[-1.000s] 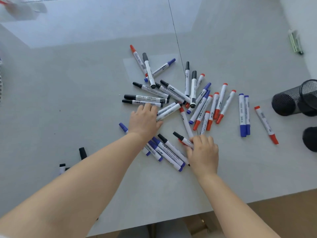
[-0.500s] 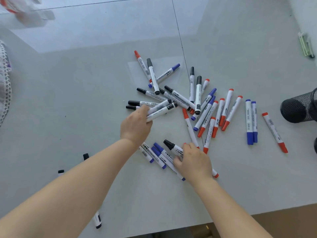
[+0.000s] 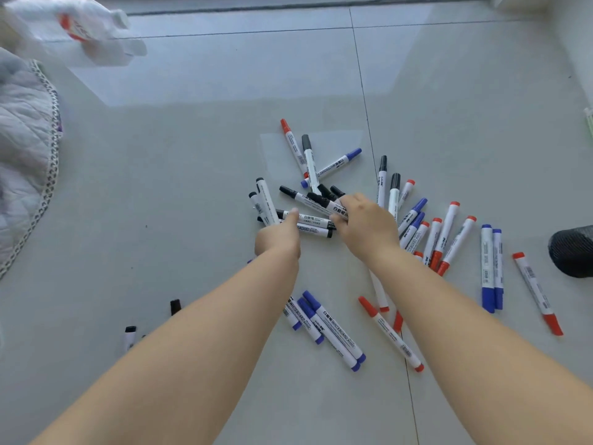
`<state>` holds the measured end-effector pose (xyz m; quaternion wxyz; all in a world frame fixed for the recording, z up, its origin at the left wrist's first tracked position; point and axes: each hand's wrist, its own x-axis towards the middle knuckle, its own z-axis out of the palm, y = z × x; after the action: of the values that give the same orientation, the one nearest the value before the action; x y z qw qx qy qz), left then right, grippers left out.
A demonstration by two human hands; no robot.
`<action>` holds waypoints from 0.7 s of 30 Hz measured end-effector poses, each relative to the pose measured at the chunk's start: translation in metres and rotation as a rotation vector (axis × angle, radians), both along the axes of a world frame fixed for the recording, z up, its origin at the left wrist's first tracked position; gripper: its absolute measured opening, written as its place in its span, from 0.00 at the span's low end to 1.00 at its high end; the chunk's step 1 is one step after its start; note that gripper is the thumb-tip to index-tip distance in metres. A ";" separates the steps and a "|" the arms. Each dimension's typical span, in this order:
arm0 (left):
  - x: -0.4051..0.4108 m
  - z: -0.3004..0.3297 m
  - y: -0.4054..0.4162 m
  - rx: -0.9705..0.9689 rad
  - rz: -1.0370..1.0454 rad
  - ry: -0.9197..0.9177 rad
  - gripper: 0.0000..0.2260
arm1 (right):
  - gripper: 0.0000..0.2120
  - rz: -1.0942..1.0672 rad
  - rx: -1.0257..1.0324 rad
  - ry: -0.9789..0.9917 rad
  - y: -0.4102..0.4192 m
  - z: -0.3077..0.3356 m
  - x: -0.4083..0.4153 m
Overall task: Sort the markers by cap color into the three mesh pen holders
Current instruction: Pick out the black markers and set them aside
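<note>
Both hands had moved up into the heap since half a second before: the right hand (image 3: 365, 228), which had been low among the blue-capped markers, now gripped a bunch of black-capped markers (image 3: 316, 200) at the middle of the pile, fingers curled around their barrels. The left hand (image 3: 278, 239) was closed on two more black-capped markers (image 3: 266, 200) that stood nearly upright out of its fist, its thumb just beside another black pair (image 3: 309, 224) lying flat on the grey table (image 3: 192, 187). To the right of the hands, blue-capped and red-capped markers (image 3: 449, 234) lay fanned side by side, with two blue markers (image 3: 491, 268) parallel beyond them and a lone red marker (image 3: 536, 290) farther right. Nearer the person, three blue markers (image 3: 327, 326) lay between the forearms, touching one another, and a red marker (image 3: 390, 334) rested aslant just beside the right forearm. At the far end of the heap a red, a grey-capped and a blue marker (image 3: 333, 165) crossed one another. One black mesh pen holder (image 3: 572, 250) lay at the right edge, well apart from the hands and partly out of view; no others were visible. A quilted grey fabric (image 3: 22, 149) lay at the table's left edge.
</note>
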<state>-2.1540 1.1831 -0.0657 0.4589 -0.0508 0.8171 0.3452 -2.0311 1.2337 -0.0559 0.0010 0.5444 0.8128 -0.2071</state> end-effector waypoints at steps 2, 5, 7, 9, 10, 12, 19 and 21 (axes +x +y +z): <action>0.001 -0.007 0.009 -0.010 0.012 0.041 0.19 | 0.13 0.034 -0.026 -0.052 0.009 -0.005 -0.005; 0.000 -0.014 0.012 -0.047 -0.032 0.141 0.20 | 0.13 0.044 -0.048 -0.081 0.013 -0.012 -0.011; -0.002 -0.018 0.011 -0.075 -0.068 0.201 0.20 | 0.13 0.043 -0.052 -0.094 0.013 -0.016 -0.016; -0.002 -0.019 0.012 -0.092 -0.120 0.262 0.18 | 0.14 0.037 -0.056 -0.110 0.013 -0.019 -0.021; -0.002 -0.019 0.014 -0.093 -0.159 0.285 0.18 | 0.14 0.026 -0.065 -0.116 0.012 -0.020 -0.023; 0.001 -0.019 0.018 -0.093 -0.250 0.307 0.15 | 0.12 -0.007 -0.088 -0.110 0.007 -0.024 -0.025; -0.001 -0.023 0.017 -0.107 -0.370 0.337 0.10 | 0.16 -0.156 -0.259 -0.085 -0.017 -0.026 -0.024; -0.004 -0.020 0.017 -0.114 -0.380 0.332 0.10 | 0.14 -0.196 -0.321 -0.074 -0.021 -0.023 -0.016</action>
<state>-2.1578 1.2000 -0.0856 0.3715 0.1353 0.8943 0.2098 -2.0472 1.2124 -0.0788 0.0975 0.6212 0.7117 -0.3133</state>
